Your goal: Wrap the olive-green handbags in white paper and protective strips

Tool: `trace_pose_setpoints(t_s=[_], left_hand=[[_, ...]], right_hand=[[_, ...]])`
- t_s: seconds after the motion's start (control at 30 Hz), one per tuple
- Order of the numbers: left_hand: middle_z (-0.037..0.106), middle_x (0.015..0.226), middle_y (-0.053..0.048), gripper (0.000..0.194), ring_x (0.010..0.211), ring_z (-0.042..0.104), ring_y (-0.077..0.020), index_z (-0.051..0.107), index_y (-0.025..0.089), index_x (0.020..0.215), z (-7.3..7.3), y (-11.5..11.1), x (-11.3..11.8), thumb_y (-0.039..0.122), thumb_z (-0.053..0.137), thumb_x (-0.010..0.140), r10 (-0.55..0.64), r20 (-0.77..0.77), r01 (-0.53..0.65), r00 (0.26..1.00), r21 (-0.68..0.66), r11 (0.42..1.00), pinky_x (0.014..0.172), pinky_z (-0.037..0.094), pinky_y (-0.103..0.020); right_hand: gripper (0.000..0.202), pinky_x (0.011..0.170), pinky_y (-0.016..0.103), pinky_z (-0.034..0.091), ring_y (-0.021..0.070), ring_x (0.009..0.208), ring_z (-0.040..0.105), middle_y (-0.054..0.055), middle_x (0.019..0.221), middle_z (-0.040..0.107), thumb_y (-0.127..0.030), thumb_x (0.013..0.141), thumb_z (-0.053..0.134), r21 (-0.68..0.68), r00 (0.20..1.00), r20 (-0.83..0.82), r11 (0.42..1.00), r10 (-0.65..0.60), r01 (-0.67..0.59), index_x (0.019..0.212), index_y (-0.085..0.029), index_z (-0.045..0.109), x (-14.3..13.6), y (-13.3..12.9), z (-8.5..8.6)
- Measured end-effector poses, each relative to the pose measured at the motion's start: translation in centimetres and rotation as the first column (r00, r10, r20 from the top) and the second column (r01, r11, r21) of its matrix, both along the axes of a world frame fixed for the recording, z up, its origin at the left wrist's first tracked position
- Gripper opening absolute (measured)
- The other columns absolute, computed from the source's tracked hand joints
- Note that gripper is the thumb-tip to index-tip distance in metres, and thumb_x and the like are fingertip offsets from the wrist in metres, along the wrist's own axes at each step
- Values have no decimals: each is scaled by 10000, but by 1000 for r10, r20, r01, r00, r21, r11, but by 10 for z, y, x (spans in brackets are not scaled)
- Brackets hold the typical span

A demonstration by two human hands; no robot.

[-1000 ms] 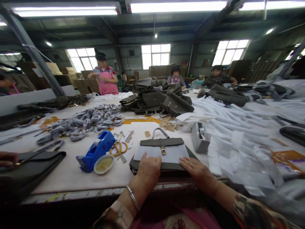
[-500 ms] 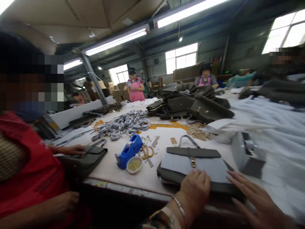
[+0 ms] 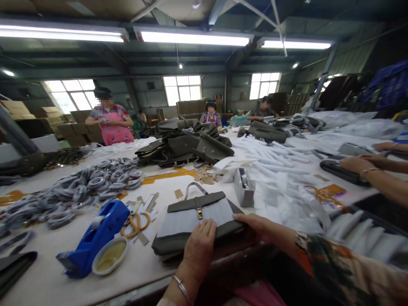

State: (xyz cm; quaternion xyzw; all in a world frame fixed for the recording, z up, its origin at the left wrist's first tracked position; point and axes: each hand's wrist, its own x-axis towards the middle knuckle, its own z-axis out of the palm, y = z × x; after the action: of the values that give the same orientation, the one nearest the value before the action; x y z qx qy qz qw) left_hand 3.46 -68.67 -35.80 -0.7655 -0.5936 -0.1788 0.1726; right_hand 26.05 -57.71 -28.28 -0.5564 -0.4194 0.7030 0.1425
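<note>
A dark olive handbag (image 3: 185,244) lies on the table in front of me. A pale grey sheet (image 3: 181,220) covers its front below a short flap with a gold clasp (image 3: 199,213), and a grey strap (image 3: 195,185) loops out behind. My left hand (image 3: 200,242) rests on the bag's front just below the clasp, fingers stretched out flat. At the bag's right side, my right hand (image 3: 255,224) grips the edge; some of its fingers are hidden.
Left of the bag are yellow-handled scissors (image 3: 136,225), a blue tape dispenser (image 3: 95,238) and a small white bowl (image 3: 110,256). A grey tape dispenser (image 3: 244,189) stands behind, near piled olive bags (image 3: 197,146) and coiled straps (image 3: 95,182). A co-worker's hands (image 3: 358,165) work at right.
The view has swung to the right, bringing a co-worker's hands in at the right edge. My right hand, spread beside the bag before, has closed on its right side.
</note>
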Motion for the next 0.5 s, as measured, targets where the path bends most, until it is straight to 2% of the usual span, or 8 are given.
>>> trace_pose_setpoints(t_s=[0.07, 0.1, 0.17, 0.23, 0.33, 0.4, 0.5], left_hand=[[644, 1390, -104, 564, 1305, 593, -231, 578, 169, 1379, 5, -2, -2, -10, 396, 876, -2, -1, 2, 1000, 25, 1000, 1088, 516, -402], [641, 1395, -101, 567, 1304, 593, -231, 573, 163, 1382, 10, -4, -3, -10, 402, 870, -11, -5, 11, 1000, 25, 1000, 1087, 517, -399], [625, 1416, -103, 564, 1312, 585, -238, 558, 145, 1394, 24, -9, -3, 18, 446, 857, -32, 5, 32, 999, -6, 999, 1095, 514, -398], [591, 1453, -122, 584, 1340, 558, -263, 527, 124, 1421, 40, -14, -2, 113, 550, 837, -30, 51, 33, 998, -73, 997, 1123, 494, -416], [561, 1476, -148, 776, 1354, 537, -322, 487, 137, 1457, 58, -16, 3, 321, 729, 744, 29, 130, -9, 991, -150, 989, 1140, 474, -491], [593, 1438, -159, 819, 1318, 567, -340, 510, 147, 1435, 60, -13, 7, 359, 779, 692, 65, 123, -48, 990, -138, 989, 1109, 493, -516], [648, 1360, -173, 661, 1254, 618, -323, 576, 117, 1352, 47, -6, 10, 270, 726, 727, 99, 45, -99, 994, -18, 995, 1055, 531, -483]], right_hand=[[331, 661, 402, 612, 237, 697, 690, 82, 765, 724, -454, 867, 669, -125, 997, -58, 991, -48, 40, 966, -138, 684, -6, -4, 8], [300, 680, 414, 619, 240, 729, 694, 82, 793, 725, -419, 879, 656, -141, 994, -81, 988, -68, 57, 981, -138, 679, -9, -7, 10], [254, 659, 413, 620, 241, 741, 691, 81, 812, 718, -368, 874, 656, -75, 989, -106, 993, -101, 93, 978, -137, 671, -14, -10, 13], [224, 604, 385, 609, 236, 721, 681, 68, 796, 703, -345, 860, 667, 12, 990, -79, 993, -115, 117, 963, -146, 660, -19, -10, 14], [191, 548, 357, 593, 226, 710, 666, 51, 780, 677, -332, 864, 659, 65, 990, -55, 989, -130, 134, 943, -159, 638, -24, -5, 17], [191, 527, 361, 590, 231, 709, 665, 63, 788, 670, -329, 869, 654, 75, 990, -45, 988, -134, 137, 929, -150, 626, -27, 1, 20], [215, 507, 367, 586, 240, 692, 668, 83, 790, 667, -337, 853, 673, 78, 988, -39, 986, -148, 151, 916, -139, 620, -30, 6, 23]])
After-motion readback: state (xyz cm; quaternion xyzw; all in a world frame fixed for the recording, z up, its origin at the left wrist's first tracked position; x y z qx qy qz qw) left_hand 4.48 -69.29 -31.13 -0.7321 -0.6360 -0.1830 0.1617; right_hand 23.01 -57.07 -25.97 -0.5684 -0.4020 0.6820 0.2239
